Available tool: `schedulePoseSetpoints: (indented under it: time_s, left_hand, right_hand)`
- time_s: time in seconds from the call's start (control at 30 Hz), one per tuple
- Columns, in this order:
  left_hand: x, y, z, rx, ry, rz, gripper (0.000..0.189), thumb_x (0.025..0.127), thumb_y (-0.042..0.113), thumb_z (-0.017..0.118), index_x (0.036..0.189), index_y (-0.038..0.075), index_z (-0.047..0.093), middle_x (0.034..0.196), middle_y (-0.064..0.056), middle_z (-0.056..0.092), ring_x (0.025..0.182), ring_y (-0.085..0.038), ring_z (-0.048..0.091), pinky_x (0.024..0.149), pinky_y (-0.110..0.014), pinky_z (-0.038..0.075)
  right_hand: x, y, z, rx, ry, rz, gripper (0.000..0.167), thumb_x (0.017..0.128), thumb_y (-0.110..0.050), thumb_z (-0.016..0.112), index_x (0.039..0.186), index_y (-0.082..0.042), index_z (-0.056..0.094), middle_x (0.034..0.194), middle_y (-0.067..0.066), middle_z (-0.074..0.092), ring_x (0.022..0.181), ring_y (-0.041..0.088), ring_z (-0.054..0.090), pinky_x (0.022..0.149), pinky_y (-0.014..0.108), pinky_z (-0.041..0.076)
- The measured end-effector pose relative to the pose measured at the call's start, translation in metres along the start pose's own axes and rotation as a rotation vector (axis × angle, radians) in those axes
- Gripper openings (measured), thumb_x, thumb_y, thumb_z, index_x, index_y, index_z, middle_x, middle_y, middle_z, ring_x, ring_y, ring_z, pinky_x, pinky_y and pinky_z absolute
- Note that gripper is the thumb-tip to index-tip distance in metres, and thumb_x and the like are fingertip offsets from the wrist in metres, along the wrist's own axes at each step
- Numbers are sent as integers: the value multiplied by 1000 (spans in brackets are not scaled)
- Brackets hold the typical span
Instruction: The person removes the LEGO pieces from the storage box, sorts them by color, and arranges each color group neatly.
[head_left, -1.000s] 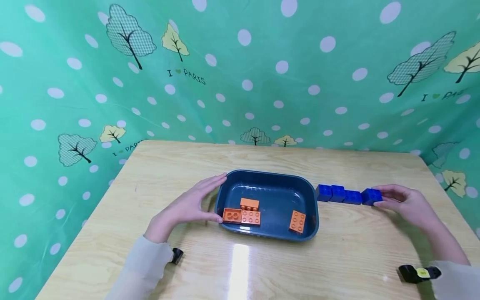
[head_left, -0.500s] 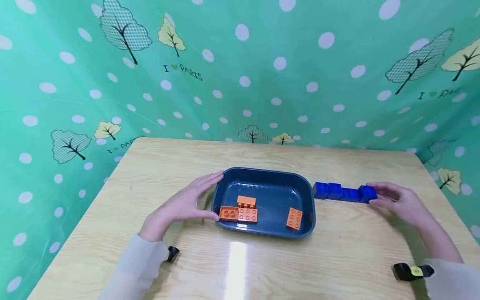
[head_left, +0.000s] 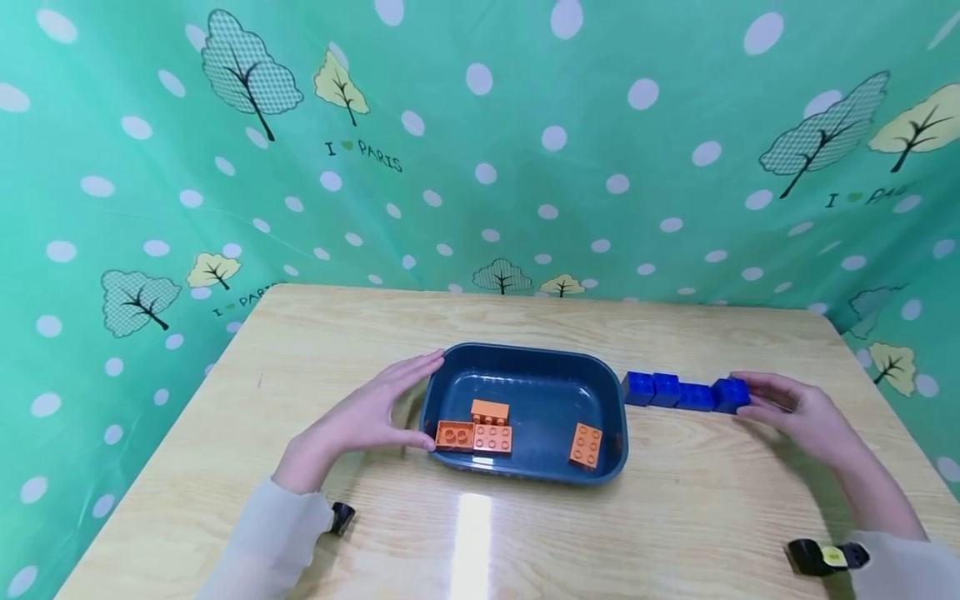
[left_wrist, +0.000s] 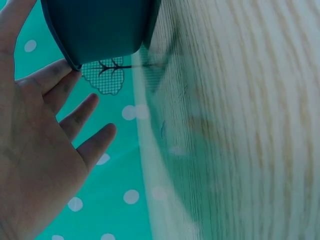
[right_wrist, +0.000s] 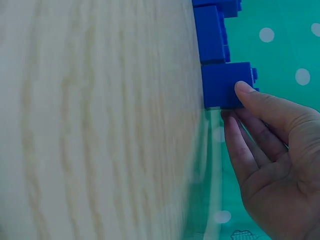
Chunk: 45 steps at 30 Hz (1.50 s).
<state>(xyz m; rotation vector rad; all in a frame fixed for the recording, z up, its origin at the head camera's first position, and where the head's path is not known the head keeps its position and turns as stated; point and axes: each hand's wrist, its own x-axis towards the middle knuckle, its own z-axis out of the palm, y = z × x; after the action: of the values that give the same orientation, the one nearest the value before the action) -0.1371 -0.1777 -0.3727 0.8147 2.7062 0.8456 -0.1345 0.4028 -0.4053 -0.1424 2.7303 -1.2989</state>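
A dark blue tray [head_left: 540,354] holds several orange bricks: three [head_left: 491,439] lie together at its front left, and one [head_left: 585,446] lies at the right. Spread around the tray's left end, my left hand [head_left: 360,417] touches its rim with thumb and straight fingertips; in the left wrist view the fingers [left_wrist: 75,117] look extended. Blue bricks stand in a row running rightward from the tray's right side, beginning with one brick [head_left: 638,388]. My right hand [head_left: 802,417] pinches the rightmost blue brick [head_left: 729,395], thumb on its near side. That brick meets its neighbour [right_wrist: 211,35].
The wooden table [head_left: 600,542] meets a green patterned cloth [head_left: 525,167] behind it and at both sides. A black wrist device [head_left: 825,556] sits near the right sleeve, another [head_left: 341,518] near the left sleeve.
The rightmost blue brick has slid slightly left against the row, with my right hand on it. My left hand keeps its place at the tray. The head view has shifted a little.
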Motion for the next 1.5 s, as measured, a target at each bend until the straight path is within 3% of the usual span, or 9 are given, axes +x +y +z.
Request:
schedulePoseSetpoints:
  time_s: [0.4,0.63,0.77,0.97,1.23,1.37,1.5]
  left_hand:
    - [-2,-1,3,13,-2,-17,111,71,52,85,159,21,26,168,3,21,154,-34,21,118,-64,29]
    - [-2,-2,6,22,2,-13,113,69,57,84,159,21,26,167,2,22,153,-35,23,118,-63,28]
    - [-2,-2,5,36,5,-11,113,69,59,83,159,22,26,167,1,22,153,-36,23,118,-64,29]
    - [-2,0,2,47,13,-11,113,69,60,82,159,21,25,168,3,21,153,-35,23,117,-63,30]
    - [-2,1,-1,56,16,-13,114,68,59,83,159,20,26,167,2,22,153,-35,23,118,-62,29]
    - [-1,0,0,67,24,-7,114,68,60,82,159,20,27,167,1,23,152,-36,24,117,-63,30]
    - [-1,-1,1,66,19,-10,114,68,61,82,159,21,26,167,2,23,152,-36,24,117,-64,30]
  right_hand:
    - [-10,-20,-5,178,61,-59,54,94,-4,66,145,-4,49,121,-37,59,107,-23,56,83,0,48]
    - [-14,-57,7,110,133,-40,49,95,-12,68,140,-1,54,115,-36,63,102,-20,60,79,2,50]
    - [-12,-83,24,136,142,-64,46,94,-12,69,138,-1,57,116,-32,65,102,-17,63,80,4,52]
    - [-4,-121,62,204,71,-124,40,93,-12,70,131,1,62,116,-25,69,105,-8,67,83,9,55]
    - [9,-159,110,286,-84,-164,38,91,-14,73,126,-1,66,127,15,69,111,8,69,89,17,57]
    - [14,-173,133,305,-160,-175,35,88,-12,75,122,-5,70,125,16,70,114,25,69,89,21,58]
    - [16,-182,154,292,-236,-166,30,89,-10,74,118,-9,72,121,12,72,112,31,69,88,22,59]
